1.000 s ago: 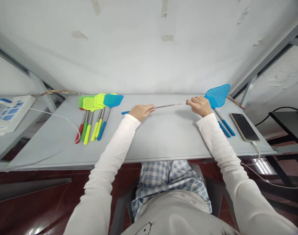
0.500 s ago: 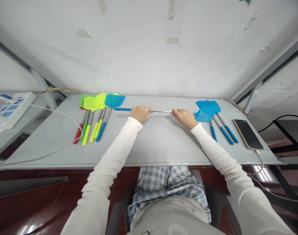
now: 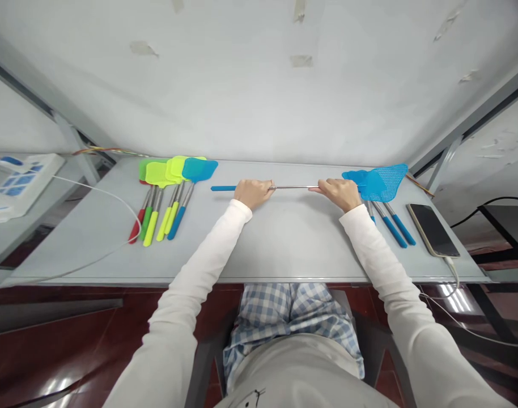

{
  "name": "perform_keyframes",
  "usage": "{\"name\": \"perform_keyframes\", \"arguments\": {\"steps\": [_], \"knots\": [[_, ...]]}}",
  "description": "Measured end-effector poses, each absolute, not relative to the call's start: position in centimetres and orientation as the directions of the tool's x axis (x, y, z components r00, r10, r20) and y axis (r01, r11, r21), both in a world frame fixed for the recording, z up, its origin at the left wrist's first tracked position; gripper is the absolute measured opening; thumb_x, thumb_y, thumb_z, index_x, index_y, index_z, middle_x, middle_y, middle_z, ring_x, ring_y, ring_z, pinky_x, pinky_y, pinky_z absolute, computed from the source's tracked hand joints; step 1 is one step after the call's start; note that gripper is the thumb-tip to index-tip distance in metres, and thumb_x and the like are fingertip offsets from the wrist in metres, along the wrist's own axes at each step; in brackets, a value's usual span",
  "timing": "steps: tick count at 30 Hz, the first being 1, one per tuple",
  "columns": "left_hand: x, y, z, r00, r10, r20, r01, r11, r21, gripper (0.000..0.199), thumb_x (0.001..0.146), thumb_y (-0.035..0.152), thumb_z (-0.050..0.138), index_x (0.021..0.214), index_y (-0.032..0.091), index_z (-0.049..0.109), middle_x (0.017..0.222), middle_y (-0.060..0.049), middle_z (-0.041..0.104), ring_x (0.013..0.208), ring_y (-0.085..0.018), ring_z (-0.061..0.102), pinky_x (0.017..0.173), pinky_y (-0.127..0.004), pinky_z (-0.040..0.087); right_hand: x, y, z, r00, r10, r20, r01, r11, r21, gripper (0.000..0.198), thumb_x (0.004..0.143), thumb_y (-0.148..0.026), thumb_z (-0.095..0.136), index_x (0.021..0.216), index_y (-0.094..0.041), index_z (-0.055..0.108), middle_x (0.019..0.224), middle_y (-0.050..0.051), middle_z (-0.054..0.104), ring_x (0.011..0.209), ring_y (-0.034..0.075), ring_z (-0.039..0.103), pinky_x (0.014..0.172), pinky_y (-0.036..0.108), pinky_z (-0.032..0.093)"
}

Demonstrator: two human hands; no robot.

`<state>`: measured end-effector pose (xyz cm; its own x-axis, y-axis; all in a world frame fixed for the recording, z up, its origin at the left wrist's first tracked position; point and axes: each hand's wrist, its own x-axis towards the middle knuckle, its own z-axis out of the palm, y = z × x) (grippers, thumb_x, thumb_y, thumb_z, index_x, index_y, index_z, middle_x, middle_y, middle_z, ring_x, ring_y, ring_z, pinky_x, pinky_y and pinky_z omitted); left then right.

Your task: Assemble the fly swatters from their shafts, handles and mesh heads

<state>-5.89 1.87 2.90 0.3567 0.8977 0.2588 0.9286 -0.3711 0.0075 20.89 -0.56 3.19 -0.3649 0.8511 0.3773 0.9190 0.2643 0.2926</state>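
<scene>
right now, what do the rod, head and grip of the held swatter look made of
Rod: probably metal, smooth, given its silvery sheen.
Blue head: likely molded plastic, evenly colored, with a mesh of small holes.
Blue grip: plastic or rubber, evenly colored; the look leaves it open.

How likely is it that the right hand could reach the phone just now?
Probably yes, if it lets go: the right hand grips a metal rod, but the phone lies uncovered, just beyond blue handles.

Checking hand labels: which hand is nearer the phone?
Right. The right hand, on the swatter's metal rod, is left of the phone; the left hand is farther left, at the swatter's blue handle.
</scene>
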Motion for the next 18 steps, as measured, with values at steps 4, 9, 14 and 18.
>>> {"name": "perform_keyframes", "arguments": {"steps": [4,9,14,18], "knots": [[-7.5,2.7,3.0,0.318,0.905,0.283,0.943,-0.333,0.005,0.045,0.094,0.039,0.034,0.085,0.018,0.074,0.078,-0.015,0.072,0.077,-0.026,0.067,0.062,-0.032,0.036,23.3,0.0,3.3,-0.336,0.867,0.369,0.922,0.222,0.317,0.074,0.091,-0.069,0.013,0.070,-0.016,0.060,0.057,0.006,0.056,0.049,0.012,0.043,0.054,0.028,0.014],[-10.5,4.0,2.9,0.266,0.911,0.315,0.958,-0.287,0.021,0.043,0.091,0.040,0.037,0.077,0.018,0.071,0.073,-0.013,0.071,0.075,-0.025,0.066,0.062,-0.032,0.035,25.9,0.3,3.7,-0.296,0.879,0.373,0.928,0.172,0.330,0.074,0.089,-0.070,0.013,0.070,-0.015,0.059,0.057,0.006,0.056,0.049,0.013,0.042,0.055,0.027,0.014],[-11.6,4.5,2.3,0.260,0.901,0.347,0.959,-0.283,0.019,0.038,0.089,0.038,0.039,0.072,0.019,0.068,0.070,-0.012,0.069,0.073,-0.024,0.064,0.061,-0.030,0.032,25.8,0.1,3.6,-0.260,0.901,0.347,0.944,0.161,0.289,0.069,0.091,-0.067,0.017,0.074,-0.016,0.061,0.064,0.007,0.060,0.057,0.015,0.048,0.055,0.028,0.016],[-11.4,4.6,1.9,0.264,0.897,0.354,0.953,-0.300,0.050,0.026,0.085,0.032,0.046,0.077,0.020,0.067,0.076,-0.010,0.070,0.079,-0.024,0.063,0.061,-0.029,0.029,24.9,0.4,3.2,-0.273,0.890,0.364,0.949,0.187,0.253,0.057,0.096,-0.056,0.022,0.082,-0.017,0.062,0.077,0.010,0.063,0.071,0.019,0.052,0.062,0.030,0.024]]}}
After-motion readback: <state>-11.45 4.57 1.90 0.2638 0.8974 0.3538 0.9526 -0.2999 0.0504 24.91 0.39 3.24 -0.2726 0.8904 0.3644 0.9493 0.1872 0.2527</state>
